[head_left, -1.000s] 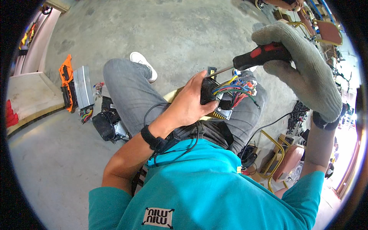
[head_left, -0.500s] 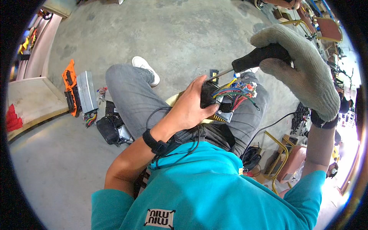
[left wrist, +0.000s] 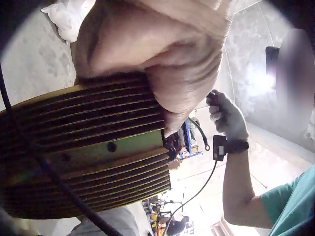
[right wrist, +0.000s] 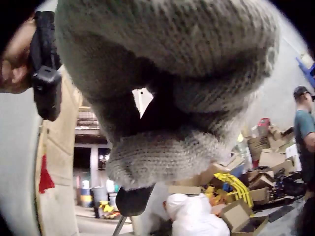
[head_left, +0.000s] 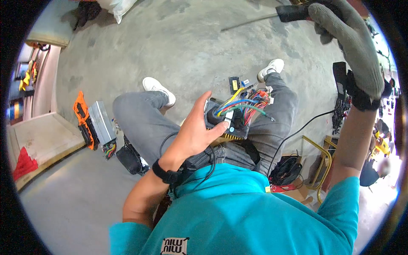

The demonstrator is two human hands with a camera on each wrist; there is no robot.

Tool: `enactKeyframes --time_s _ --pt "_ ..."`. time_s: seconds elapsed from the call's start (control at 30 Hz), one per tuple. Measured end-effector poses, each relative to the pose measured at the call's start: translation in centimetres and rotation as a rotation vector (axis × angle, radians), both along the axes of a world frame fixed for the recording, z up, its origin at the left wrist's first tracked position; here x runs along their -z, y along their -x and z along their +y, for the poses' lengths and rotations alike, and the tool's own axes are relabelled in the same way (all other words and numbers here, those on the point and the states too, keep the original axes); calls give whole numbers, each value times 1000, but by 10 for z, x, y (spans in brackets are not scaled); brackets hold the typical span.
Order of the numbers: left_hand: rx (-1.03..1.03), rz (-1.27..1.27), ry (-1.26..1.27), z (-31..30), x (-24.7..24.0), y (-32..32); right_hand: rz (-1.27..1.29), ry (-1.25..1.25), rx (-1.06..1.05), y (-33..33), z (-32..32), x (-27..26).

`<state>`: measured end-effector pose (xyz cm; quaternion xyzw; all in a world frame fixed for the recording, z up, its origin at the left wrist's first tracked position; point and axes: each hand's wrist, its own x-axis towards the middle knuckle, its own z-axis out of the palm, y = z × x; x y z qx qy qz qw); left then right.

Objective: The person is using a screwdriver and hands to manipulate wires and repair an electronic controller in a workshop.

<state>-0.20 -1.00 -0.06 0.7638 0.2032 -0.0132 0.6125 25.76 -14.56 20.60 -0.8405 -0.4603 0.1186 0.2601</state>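
Observation:
My bare left hand grips a box-shaped electronic controller by its side, above my lap. A bundle of coloured wires comes out of its upper end, and the thumb lies beside them. In the left wrist view the controller's ribbed heat sink fills the left side, under the palm. Up at the far right, my right hand in a grey knitted glove holds a screwdriver by its black handle. Its shaft points left, well away from the controller. In the right wrist view the gloved fingers wrap the handle.
On the floor to the left lie an orange part, a silver finned controller and a black pouch. A small black box lies between my feet. A black cable runs to my right wrist.
My right hand has lifted the screwdriver up and away from the controller, where its shaft reached before. The left hand has tilted the controller, so more of its wired face shows.

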Motion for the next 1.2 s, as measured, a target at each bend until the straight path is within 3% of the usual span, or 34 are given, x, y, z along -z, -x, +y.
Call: enactKeyframes --time_s 0.1,0.2,0.3,0.33,0.4,0.43,0.47,0.53,0.6,0.73,0.93,1.0,1.13,1.2 --pt "51 -23 -41 0 -5 1 -12 -112 54 -64 -29 18" --pt "88 0 -107 2 -17 0 359 -134 311 -94 -53 103" --pt "77 147 62 6 -35 -4 740 -189 504 -108 -68 213" --pt "83 159 64 7 -34 -7 467 -217 229 -126 -87 281" --pt "88 128 -13 8 -32 -9 1003 -213 622 -93 -68 288" --pt "97 98 -64 11 -26 -8 998 -209 655 -94 -72 339" --pt "99 114 -60 13 -26 -8 958 -172 667 -84 -70 353" --pt "135 158 -104 15 -30 -14 814 -97 434 -85 -93 451" --pt "123 237 -74 16 -40 -26 1231 -91 744 -64 -72 440" --pt "88 341 29 17 -33 -43 1214 68 768 -58 -72 483" --pt "43 374 120 22 -20 -59 1327 54 853 -41 -88 520" --pt "19 400 146 19 -20 -65 1211 121 822 -45 -95 526" --pt "9 406 162 22 -16 -71 1202 56 920 -44 -96 535" --pt "-6 410 178 21 -14 -73 1174 113 874 -45 -100 537"
